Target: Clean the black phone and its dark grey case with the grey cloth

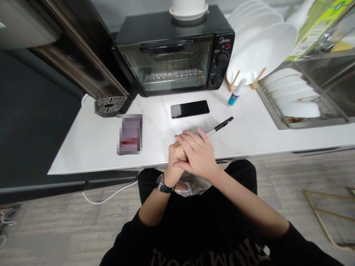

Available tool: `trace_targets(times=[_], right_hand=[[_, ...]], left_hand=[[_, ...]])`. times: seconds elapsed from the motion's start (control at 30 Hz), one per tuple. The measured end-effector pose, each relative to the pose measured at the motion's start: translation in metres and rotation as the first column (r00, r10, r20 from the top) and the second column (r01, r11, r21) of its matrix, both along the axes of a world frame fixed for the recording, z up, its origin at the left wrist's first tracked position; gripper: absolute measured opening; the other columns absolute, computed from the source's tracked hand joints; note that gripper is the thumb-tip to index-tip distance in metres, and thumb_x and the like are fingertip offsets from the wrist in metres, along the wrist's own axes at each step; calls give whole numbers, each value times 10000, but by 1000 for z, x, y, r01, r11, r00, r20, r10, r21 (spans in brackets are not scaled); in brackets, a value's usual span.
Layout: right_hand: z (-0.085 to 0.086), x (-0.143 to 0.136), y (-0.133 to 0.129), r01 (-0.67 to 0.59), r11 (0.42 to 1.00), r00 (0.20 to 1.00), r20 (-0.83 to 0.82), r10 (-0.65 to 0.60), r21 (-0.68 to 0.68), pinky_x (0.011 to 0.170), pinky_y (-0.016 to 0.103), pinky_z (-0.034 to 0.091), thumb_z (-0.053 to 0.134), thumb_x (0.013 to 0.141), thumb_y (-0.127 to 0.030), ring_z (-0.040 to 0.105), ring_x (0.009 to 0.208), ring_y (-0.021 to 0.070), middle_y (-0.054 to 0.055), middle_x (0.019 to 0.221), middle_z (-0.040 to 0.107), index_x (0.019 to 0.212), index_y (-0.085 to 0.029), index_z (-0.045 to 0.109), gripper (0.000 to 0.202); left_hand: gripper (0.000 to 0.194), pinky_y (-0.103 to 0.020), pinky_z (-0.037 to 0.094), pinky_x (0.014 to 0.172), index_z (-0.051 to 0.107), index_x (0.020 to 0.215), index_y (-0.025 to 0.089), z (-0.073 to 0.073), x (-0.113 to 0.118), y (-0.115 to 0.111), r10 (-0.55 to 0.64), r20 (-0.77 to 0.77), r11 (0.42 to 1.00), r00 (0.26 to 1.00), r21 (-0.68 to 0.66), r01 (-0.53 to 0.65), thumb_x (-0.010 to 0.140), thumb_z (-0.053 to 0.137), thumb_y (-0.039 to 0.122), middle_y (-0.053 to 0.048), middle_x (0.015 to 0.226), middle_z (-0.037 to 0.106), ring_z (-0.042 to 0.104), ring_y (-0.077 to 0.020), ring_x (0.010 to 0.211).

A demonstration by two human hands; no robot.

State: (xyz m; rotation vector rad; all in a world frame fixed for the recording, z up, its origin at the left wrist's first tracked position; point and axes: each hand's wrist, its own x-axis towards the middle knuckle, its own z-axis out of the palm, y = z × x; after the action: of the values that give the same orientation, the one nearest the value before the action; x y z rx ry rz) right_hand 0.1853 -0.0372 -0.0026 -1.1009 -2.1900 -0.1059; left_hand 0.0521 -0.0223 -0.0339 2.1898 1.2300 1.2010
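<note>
My left hand (175, 152), with a watch on its wrist, is closed near the front edge of the white counter (158, 142). Whatever its fingers hold, if anything, is hidden. Over it lies my right hand (200, 154), open, its fingers stretched across the left knuckles and its thumb apart. A black and grey pen (224, 123) lies just beyond the right fingertips, its light end partly hidden by them. Farther back is a black phone (190, 109), lying flat. To the left rests a flat, pixelated purple object (129, 135).
A toaster oven (169, 66) stands at the back, with a coffee machine's drip tray (111, 105) left of it. On the right are a small spray bottle (233, 98), a large racked plate (260, 51) and a sink basket of dishes (299, 96).
</note>
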Motion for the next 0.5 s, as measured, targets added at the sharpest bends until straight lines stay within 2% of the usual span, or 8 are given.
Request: trace_targets(times=[0.07, 0.13, 0.17, 0.2, 0.27, 0.37, 0.43, 0.5], right_hand=[[-1, 15, 11, 40, 999, 999, 23, -40, -6, 1258, 461, 334, 370, 1042, -700, 627, 1284, 274, 124, 1334, 734, 1433, -133, 617, 732], [-2, 42, 27, 147, 989, 989, 5, -147, -4, 1230, 483, 361, 327, 1062, -670, 651, 1235, 275, 122, 1276, 752, 1422, -141, 637, 710], [-2, 56, 34, 202, 979, 979, -12, -202, 0, 1239, 501, 349, 297, 1073, -653, 658, 1228, 275, 121, 1249, 760, 1410, -147, 650, 703], [-1, 69, 40, 236, 972, 971, -23, -236, 3, 1261, 522, 319, 268, 1082, -637, 661, 1238, 275, 115, 1229, 767, 1402, -158, 661, 698], [5, 87, 48, 224, 975, 974, -26, -224, -8, 1318, 570, 214, 219, 1100, -598, 662, 1278, 269, 94, 1231, 779, 1412, -189, 661, 678], [20, 97, 52, 166, 984, 983, -66, -170, -60, 1356, 592, 109, 166, 1128, -483, 681, 1285, 232, 58, 1325, 763, 1478, -228, 607, 619], [29, 94, 56, 211, 974, 970, -101, -219, -83, 1356, 594, 131, 192, 1134, -438, 680, 1298, 228, 63, 1409, 724, 1490, -227, 595, 578], [34, 83, 59, 238, 964, 967, -70, -247, -115, 1344, 606, 181, 250, 1131, -427, 677, 1310, 249, 68, 1397, 732, 1425, -220, 653, 540]], left_hand=[[343, -261, 453, 558, 628, 680, 174, 3, 1, -1, 20, 16, 999, 1000, 41, -20, 1018, 595, 223, -7, 632, 632, 565, -130, 572], [160, -254, 534, 652, 739, 883, 170, 8, 4, -3, 26, 37, 997, 999, 66, -29, 1003, 635, 188, -29, 792, 755, 680, -148, 685], [125, -253, 571, 722, 768, 1008, 183, 11, 7, -4, 19, 47, 998, 999, 64, -22, 1003, 644, 170, -41, 906, 802, 733, -157, 772], [172, -254, 596, 793, 775, 1113, 202, 13, 8, -5, 9, 57, 998, 998, 57, -13, 1005, 648, 157, -48, 1012, 825, 768, -163, 860], [246, -255, 615, 880, 770, 1208, 231, 15, 11, -7, -10, 73, 999, 997, 36, 7, 1011, 649, 147, -47, 1118, 830, 791, -163, 957], [244, -258, 626, 897, 777, 1209, 232, 14, 11, -7, -17, 71, 999, 997, 35, 15, 1015, 651, 154, -43, 1101, 835, 797, -159, 949], [240, -259, 625, 893, 776, 1211, 230, 14, 11, -7, -23, 61, 999, 998, 42, 21, 1018, 649, 163, -44, 1091, 835, 796, -158, 940], [240, -257, 616, 893, 769, 1216, 226, 13, 10, -7, -19, 60, 999, 998, 40, 16, 1023, 639, 166, -48, 1105, 830, 790, -158, 951]])
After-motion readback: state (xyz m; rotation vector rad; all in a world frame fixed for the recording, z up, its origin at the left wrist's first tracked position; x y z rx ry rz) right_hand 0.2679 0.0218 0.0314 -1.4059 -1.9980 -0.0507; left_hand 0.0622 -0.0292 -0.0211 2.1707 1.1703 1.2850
